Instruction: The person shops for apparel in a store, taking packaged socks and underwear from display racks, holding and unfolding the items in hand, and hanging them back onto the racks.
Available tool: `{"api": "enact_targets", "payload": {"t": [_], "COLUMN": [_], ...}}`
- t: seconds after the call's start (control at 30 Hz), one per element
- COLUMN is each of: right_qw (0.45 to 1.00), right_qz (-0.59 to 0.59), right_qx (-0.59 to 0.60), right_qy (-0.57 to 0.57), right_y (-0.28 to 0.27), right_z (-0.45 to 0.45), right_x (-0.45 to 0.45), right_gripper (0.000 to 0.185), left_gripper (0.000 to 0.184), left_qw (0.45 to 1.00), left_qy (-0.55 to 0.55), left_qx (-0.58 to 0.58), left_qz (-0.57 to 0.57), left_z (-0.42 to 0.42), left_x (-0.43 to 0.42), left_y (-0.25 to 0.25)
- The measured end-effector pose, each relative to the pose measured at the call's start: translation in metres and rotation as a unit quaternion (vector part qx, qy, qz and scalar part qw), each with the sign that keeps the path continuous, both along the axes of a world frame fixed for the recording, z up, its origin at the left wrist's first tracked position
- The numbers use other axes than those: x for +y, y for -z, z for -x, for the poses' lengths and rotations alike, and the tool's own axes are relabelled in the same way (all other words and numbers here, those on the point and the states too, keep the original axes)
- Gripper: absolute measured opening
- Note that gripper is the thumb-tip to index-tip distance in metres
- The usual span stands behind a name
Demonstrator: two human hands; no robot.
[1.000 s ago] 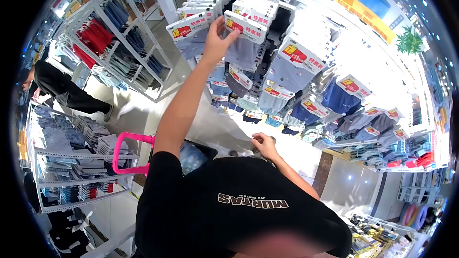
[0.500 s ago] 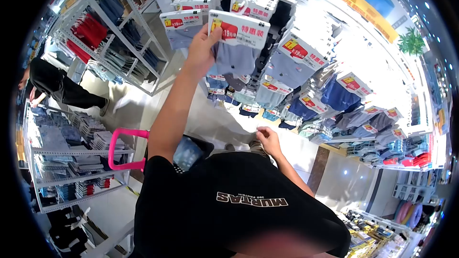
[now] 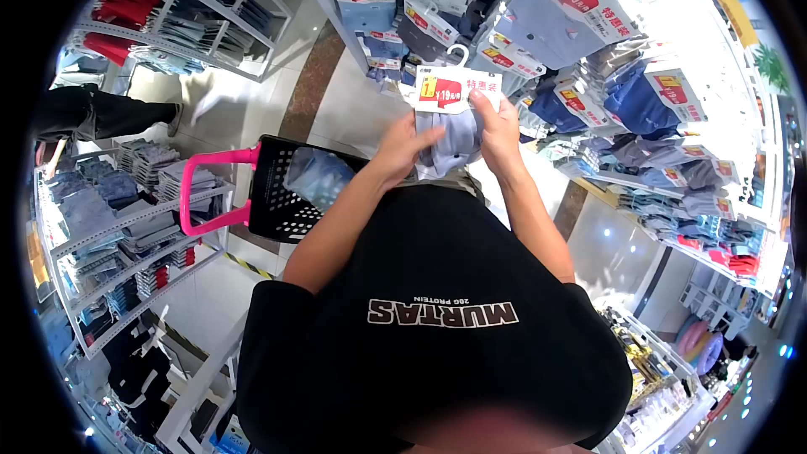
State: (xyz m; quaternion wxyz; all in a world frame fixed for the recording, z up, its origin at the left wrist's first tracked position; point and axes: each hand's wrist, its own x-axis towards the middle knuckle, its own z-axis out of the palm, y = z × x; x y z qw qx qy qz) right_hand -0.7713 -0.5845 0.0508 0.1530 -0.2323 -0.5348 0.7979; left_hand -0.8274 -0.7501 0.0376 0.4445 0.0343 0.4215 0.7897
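A hanging pack of grey underwear [image 3: 454,136] is held upright in front of my body. It has a white card header with a red and yellow ¥19 price label and a white hook on top. My left hand [image 3: 405,151] grips its left edge, thumb across the front of the fabric. My right hand [image 3: 498,130] pinches the right side, the thumb lying on the card's corner. Similar packs hang just beyond, among them a large light-grey one [image 3: 546,29] and a dark blue one [image 3: 643,101].
To my left stands a black shopping basket [image 3: 273,202] with a pink handle [image 3: 188,193]; a blue item in clear plastic [image 3: 319,176] lies inside. Shelves of folded clothes [image 3: 126,227] stand further left. Another person's dark-trousered leg [image 3: 118,113] shows at the upper left.
The pack has come down from the rack, toward my body, in my left hand. My right hand has risen and now holds it too. More of the basket shows.
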Motion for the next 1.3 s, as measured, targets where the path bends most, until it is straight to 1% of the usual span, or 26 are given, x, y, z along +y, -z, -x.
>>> {"api": "enact_targets", "payload": {"t": [0.03,0.07,0.1,0.13,0.2,0.27,0.3,0.33,0.43,0.47,0.5,0.57,0.6,0.7,0.73,0.77,0.83,0.93,0.97,1.03,1.07,1.2,1.3], "right_qw": [0.999,0.996,0.994,0.991,0.981,0.977,0.975,0.978,0.986,0.987,0.987,0.972,0.948,0.96,0.938,0.909,0.871,0.922,0.949,0.981,0.984,0.996,0.995], "right_qz": [0.04,0.088,0.106,0.125,0.181,0.202,0.211,0.197,0.099,0.073,0.006,-0.128,-0.277,-0.246,-0.31,-0.376,-0.447,-0.355,-0.279,-0.121,-0.124,0.033,0.008], "right_qx": [-0.02,-0.029,-0.041,-0.052,-0.064,-0.069,-0.07,-0.074,-0.133,-0.14,-0.16,-0.197,-0.152,-0.078,-0.049,-0.028,-0.011,-0.052,-0.078,-0.127,-0.105,-0.068,-0.072], "right_qy": [0.011,0.003,0.008,0.011,0.006,0.003,0.002,-0.001,0.01,0.027,0.029,0.028,0.041,-0.111,-0.147,-0.177,-0.205,-0.144,-0.124,-0.079,-0.068,-0.037,-0.066], "right_y": [-0.001,0.01,0.017,0.02,0.025,0.028,0.029,0.032,0.036,0.048,0.052,0.044,0.058,0.018,0.009,0.004,0.013,0.028,0.029,0.028,0.036,0.039,0.035], "right_z": [-0.003,-0.006,-0.008,-0.01,-0.013,-0.015,-0.016,-0.015,-0.019,-0.02,-0.025,-0.034,-0.041,-0.05,-0.049,-0.047,-0.045,-0.042,-0.042,-0.04,-0.04,-0.039,-0.04], "right_x": [-0.001,0.0,0.002,0.002,0.001,0.001,0.002,0.002,0.003,0.005,0.007,0.005,0.005,-0.001,-0.005,-0.01,-0.016,-0.018,-0.017,-0.015,-0.012,-0.007,-0.008], "right_gripper": [0.027,0.027,0.029,0.03,0.034,0.034,0.034,0.041,0.057,0.073,0.073,0.073,0.062,0.048,0.041,0.041,0.037,0.028,0.026,0.024,0.024,0.023,0.024], "left_gripper": [0.045,0.046,0.046,0.041,0.039,0.035,0.034,0.033,0.031,0.031,0.029,0.025,0.025,0.024,0.023,0.023,0.027,0.029,0.029,0.029,0.029,0.027,0.026], "left_qw": [1.0,0.998,0.996,0.992,0.99,0.988,0.99,0.991,0.997,0.998,0.997,0.993,0.992,0.987,0.986,0.985,0.986,0.99,0.99,0.996,0.998,0.996,0.997], "left_qy": [0.025,0.051,0.077,0.098,0.1,0.097,0.082,0.067,0.006,-0.019,-0.037,-0.079,-0.084,-0.095,-0.096,-0.097,-0.098,-0.091,-0.085,-0.05,-0.032,-0.043,-0.035], "left_qx": [0.009,0.017,0.026,0.048,0.055,0.08,0.073,0.066,0.012,-0.012,-0.018,-0.029,-0.031,-0.037,-0.037,-0.035,-0.05,-0.077,-0.088,-0.049,-0.029,-0.072,-0.067], "left_qz": [0.013,0.026,0.041,0.069,0.082,0.089,0.091,0.093,0.07,0.058,0.067,0.084,0.093,0.12,0.13,0.138,0.124,0.08,0.064,0.052,0.046,0.021,0.024], "left_z": [-0.006,-0.01,-0.013,-0.014,-0.016,-0.015,-0.015,-0.014,-0.012,-0.011,-0.012,-0.011,-0.011,-0.011,-0.011,-0.011,-0.013,-0.015,-0.016,-0.018,-0.018,-0.016,-0.017], "left_x": [-0.004,-0.01,-0.016,-0.019,-0.021,-0.02,-0.019,-0.017,-0.01,-0.008,-0.006,-0.003,-0.003,-0.002,-0.001,0.001,0.004,0.006,0.005,0.002,0.001,-0.004,-0.004], "left_y": [0.005,0.01,0.015,0.017,0.019,0.018,0.018,0.02,0.025,0.027,0.027,0.026,0.028,0.036,0.037,0.038,0.04,0.032,0.028,0.032,0.034,0.04,0.039]}}
